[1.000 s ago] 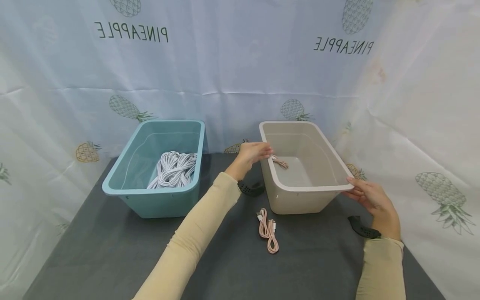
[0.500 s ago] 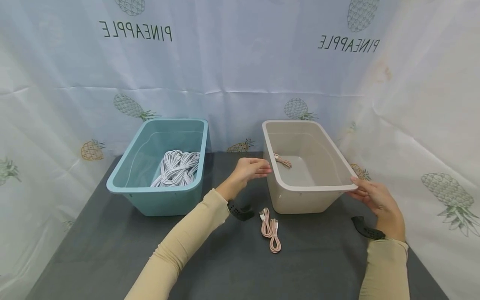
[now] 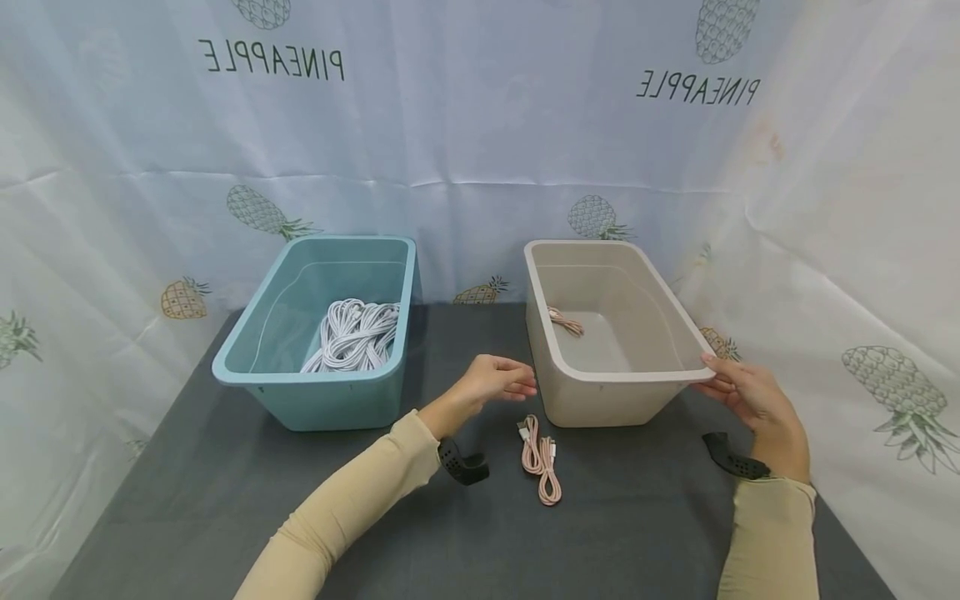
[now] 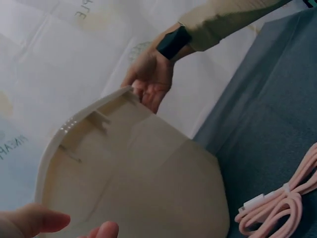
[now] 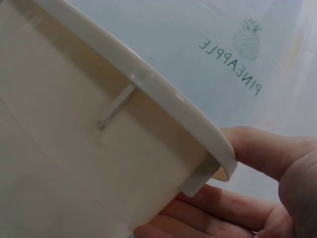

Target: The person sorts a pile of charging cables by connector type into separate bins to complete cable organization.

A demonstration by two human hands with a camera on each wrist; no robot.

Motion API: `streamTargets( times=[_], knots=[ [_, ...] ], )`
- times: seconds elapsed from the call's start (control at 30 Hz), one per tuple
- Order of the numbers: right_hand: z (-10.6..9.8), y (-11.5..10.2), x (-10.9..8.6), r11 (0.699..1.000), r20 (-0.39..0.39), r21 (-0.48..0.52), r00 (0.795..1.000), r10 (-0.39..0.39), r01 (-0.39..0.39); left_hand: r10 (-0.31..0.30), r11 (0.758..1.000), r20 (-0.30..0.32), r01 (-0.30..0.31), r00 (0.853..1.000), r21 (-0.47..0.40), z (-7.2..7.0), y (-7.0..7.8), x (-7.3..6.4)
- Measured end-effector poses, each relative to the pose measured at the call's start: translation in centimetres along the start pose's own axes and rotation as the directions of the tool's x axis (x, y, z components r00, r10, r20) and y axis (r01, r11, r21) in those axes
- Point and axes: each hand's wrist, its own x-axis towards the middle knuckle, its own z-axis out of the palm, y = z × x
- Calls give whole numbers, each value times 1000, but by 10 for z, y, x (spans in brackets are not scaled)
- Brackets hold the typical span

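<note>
My right hand (image 3: 753,404) grips the front right corner of a beige plastic bin (image 3: 600,404). In the right wrist view its thumb (image 5: 265,148) lies on the rim and the other fingers are under it. My left hand (image 3: 491,382) hangs just left of the bin's front, its fingers loosely bent and holding nothing. Below it on the table lies a bundled pink charging cable (image 3: 542,467), with white plugs; the left wrist view shows the same cable (image 4: 295,193) close up. Another pink cable bundle (image 3: 567,323) lies inside the bin against its left wall.
A blue bin (image 3: 330,408) stands to the left with several white cable bundles (image 3: 356,337) in it. Dark cloth covers the table (image 3: 450,533). A pale curtain (image 3: 480,125) with pineapple prints hangs behind and at both sides.
My left hand has come off the beige bin's left rim and moved down and toward me, beside the bin. My right hand keeps its grip on the corner. The view shifted slightly early on.
</note>
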Motion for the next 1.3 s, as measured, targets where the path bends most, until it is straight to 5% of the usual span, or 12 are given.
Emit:
streamTargets(
  times=[0.3, 0.7, 1.3],
  knots=[
    [-2, 0, 0, 999, 4, -33, 1000, 14, -14, -36, 995, 35, 33, 999, 97, -4, -34, -15],
    [-4, -1, -1, 996, 27, -84, 999, 42, -39, -177, 977, 55, 169, 983, 128, 6, -77, -20],
    [-3, -1, 0, 997, 19, -49, 998, 57, -56, -165, 980, 9, 163, 986, 117, 24, -91, -17]
  ],
)
